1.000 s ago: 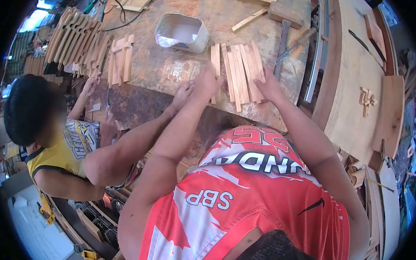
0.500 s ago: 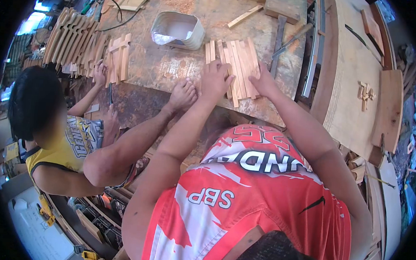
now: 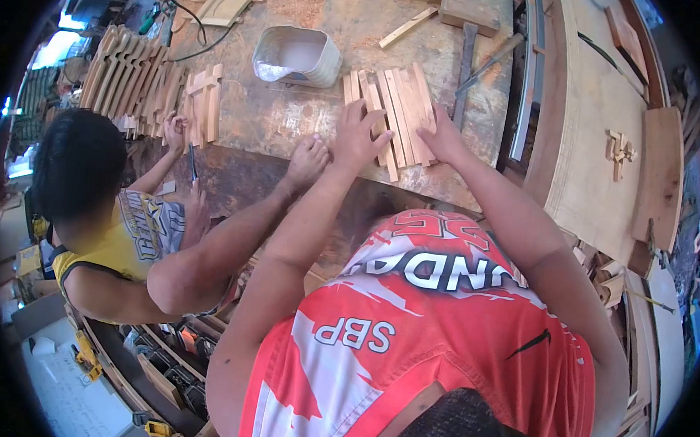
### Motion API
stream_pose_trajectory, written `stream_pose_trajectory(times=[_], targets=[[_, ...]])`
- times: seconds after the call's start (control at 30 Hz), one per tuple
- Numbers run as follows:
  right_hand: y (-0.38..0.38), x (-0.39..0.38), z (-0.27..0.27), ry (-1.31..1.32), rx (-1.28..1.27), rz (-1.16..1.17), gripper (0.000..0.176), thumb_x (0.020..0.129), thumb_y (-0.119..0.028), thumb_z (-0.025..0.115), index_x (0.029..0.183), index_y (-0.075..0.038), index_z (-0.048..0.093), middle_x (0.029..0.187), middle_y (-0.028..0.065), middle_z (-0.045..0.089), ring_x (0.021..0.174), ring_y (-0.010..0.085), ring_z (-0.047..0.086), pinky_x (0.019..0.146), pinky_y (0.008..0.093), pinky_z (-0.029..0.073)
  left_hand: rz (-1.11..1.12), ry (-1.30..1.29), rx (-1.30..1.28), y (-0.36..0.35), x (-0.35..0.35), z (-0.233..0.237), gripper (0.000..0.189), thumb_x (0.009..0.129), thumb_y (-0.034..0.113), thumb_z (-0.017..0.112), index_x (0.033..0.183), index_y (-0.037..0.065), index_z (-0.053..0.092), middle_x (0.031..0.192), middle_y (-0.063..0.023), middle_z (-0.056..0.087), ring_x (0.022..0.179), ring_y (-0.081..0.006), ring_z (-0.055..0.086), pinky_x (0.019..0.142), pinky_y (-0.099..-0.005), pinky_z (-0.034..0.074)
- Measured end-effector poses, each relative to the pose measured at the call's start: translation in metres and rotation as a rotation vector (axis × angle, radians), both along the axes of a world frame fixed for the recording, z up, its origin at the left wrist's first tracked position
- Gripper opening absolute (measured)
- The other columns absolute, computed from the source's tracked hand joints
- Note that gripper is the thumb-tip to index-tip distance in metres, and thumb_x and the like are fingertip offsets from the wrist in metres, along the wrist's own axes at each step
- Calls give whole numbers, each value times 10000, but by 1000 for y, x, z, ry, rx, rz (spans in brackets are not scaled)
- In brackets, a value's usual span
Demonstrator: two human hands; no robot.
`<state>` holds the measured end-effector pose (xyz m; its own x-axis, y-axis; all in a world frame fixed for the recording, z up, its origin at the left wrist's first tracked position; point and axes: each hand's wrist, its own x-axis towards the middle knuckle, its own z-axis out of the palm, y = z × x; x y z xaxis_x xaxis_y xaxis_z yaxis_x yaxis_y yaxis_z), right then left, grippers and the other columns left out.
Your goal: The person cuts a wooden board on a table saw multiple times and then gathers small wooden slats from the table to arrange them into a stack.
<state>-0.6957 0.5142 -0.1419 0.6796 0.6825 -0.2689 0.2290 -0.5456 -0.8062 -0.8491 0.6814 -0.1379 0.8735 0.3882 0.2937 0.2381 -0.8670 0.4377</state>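
A row of narrow wooden strips (image 3: 401,115) lies side by side on the workbench in front of me. My left hand (image 3: 360,137) is over the strips at the left, its fingers bent around one and its thumb towards the middle of the row. At the row's right edge, my right hand (image 3: 445,138) grips the outer strip, thumb on the near side and fingers along the outside. Thin gaps show between some strips. My fingers partly hide the leftmost ones.
A whitish square tub (image 3: 335,65) stands behind the strips. To the right lie a chisel-like tool (image 3: 464,83) and a wood block (image 3: 470,13). At left, a co-worker (image 3: 123,224) holds a thin tool beside stacked shaped wood pieces (image 3: 122,72), one bare foot (image 3: 309,160) on the bench edge.
The gap between the left strips and the middle ones has widened a little, and my left fingers are more spread. My right hand stays at the right edge. The co-worker has leaned slightly inward.
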Motion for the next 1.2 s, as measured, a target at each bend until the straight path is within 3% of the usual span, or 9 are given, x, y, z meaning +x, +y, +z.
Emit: stream_pose_trajectory(times=[0.07,0.2,0.4,0.6,0.73,0.93,1.2], targets=[[-1,0,1,-12,47,10,719,865,-175,705,1438,32,322,1274,310,570,1196,436,567,1027,449,442,7,-78,-49,1,0,-5,488,725,267,807,1169,125,665,1327,-206,489,1273,-394,439,1081,-502,354],[-2,0,-2,-1,66,6,709,863,-167,708,1432,24,331,1256,304,579,1189,440,567,1020,452,445,7,-29,-80,14,-11,-8,492,746,210,770,1209,132,622,1396,-223,444,1357,-422,362,1127,-513,313],[0,3,-10,-33,70,19,724,859,-173,715,1433,30,324,1268,302,570,1191,439,566,1022,452,446,-104,63,85,-5,8,12,469,833,292,729,1269,169,611,1479,-177,399,1418,-406,304,1164,-545,243],[-1,3,-4,-12,27,23,752,856,-182,717,1445,27,298,1279,317,560,1200,443,560,1025,456,444,-201,26,124,-5,19,2,419,825,345,727,1206,188,650,1366,-163,509,1357,-401,382,1127,-572,259],[-1,3,-12,-24,71,26,737,856,-180,715,1433,15,300,1259,327,568,1187,457,563,1018,466,447,-197,72,114,0,14,1,414,852,368,715,1220,194,641,1401,-144,496,1373,-386,381,1137,-560,255],[-1,3,-9,-17,52,19,721,856,-178,713,1424,1,307,1257,327,571,1177,462,568,1012,473,450,-184,41,99,8,4,1,398,834,380,739,1125,128,636,1353,-144,513,1360,-380,392,1129,-549,271],[-2,1,0,-45,52,21,734,858,-179,709,1451,-11,310,1265,309,579,1174,452,575,1019,463,452,-165,82,104,13,-3,-2,535,849,354,732,1325,163,578,1392,-144,498,1354,-363,398,1135,-525,279]])
